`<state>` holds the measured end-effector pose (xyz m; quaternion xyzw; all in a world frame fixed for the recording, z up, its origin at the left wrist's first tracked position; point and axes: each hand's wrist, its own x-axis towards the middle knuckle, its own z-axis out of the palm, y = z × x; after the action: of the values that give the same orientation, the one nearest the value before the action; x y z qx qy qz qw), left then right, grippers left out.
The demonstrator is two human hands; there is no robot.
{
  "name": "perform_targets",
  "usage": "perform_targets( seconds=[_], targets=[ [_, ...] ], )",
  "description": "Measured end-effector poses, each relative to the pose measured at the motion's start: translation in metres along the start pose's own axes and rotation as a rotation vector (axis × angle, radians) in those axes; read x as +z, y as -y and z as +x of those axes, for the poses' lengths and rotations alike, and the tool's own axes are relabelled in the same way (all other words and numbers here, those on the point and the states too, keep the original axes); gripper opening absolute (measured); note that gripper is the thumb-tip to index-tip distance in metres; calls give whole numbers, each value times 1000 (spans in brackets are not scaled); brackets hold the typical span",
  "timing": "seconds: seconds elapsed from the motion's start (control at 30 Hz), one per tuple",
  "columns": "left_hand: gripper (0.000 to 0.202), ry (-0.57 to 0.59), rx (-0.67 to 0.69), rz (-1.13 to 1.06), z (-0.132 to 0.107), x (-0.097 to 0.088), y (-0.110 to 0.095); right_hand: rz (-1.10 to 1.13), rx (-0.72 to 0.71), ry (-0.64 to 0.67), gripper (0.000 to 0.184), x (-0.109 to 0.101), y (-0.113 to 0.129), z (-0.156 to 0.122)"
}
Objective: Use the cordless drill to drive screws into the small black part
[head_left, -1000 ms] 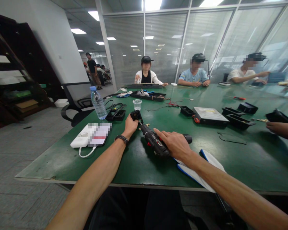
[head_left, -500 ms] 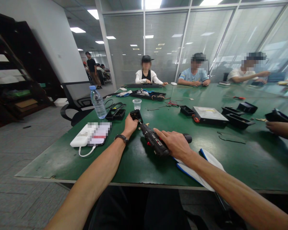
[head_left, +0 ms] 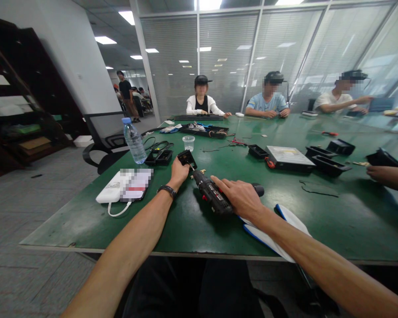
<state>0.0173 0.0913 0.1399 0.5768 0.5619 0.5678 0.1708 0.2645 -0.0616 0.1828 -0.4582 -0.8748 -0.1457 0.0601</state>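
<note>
My right hand [head_left: 240, 196] is closed around a black cordless drill [head_left: 212, 192] with red details, which lies on its side pointing away to the left. The tip of its bit reaches a small black plastic box [head_left: 186, 158]. That box is gripped by my left hand [head_left: 180, 172], which wears a dark wristband, and its open side is tilted toward the drill. Small brass-coloured pieces [head_left: 202, 171] lie on the table just beyond the drill's nose. Whether the bit sits in a screw is too small to tell.
On the green table [head_left: 119, 234] stand a water bottle [head_left: 134, 141], a plastic cup [head_left: 188, 142], a white power bank [head_left: 111, 187] and a phone. White-and-blue gloves [head_left: 268, 236] lie near my right forearm. Black boxes and a silver-topped case [head_left: 290, 158] are rightward. A co-worker's hand [head_left: 388, 176] enters right.
The whole view has shifted very slightly. My hands, the drill and the black box stay in nearly the same position; a person at the far right has moved an arm a little.
</note>
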Motion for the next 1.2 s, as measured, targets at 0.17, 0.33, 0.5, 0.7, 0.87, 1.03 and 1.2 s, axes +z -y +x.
perform_targets(
  seconds=[0.17, 0.33, 0.5, 0.7, 0.87, 1.03, 1.2],
  targets=[
    [39, -5, 23, 4, 0, -1, 0, 14, -7, -18, 72, 1, 0, 0],
    [38, 3, 18, 15, 0, -1, 0, 16, 0, 4, 72, 0, -1, 0],
    [38, -14, 19, 47, -1, -1, -3, 1, 0, -2, 68, 0, 0, 0],
    [38, -17, 17, 191, -5, -4, -10, -10, -16, -6, 68, -1, -1, 0],
    [38, -28, 23, 234, -7, -5, -13, -11, -17, -7, 68, -1, 0, 0],
    [37, -33, 36, 234, -8, -6, -13, -21, -19, -25, 69, 1, 0, 0],
    [39, -39, 13, 225, -8, -5, -11, -21, -19, -16, 70, 1, 0, 0]
  ],
)
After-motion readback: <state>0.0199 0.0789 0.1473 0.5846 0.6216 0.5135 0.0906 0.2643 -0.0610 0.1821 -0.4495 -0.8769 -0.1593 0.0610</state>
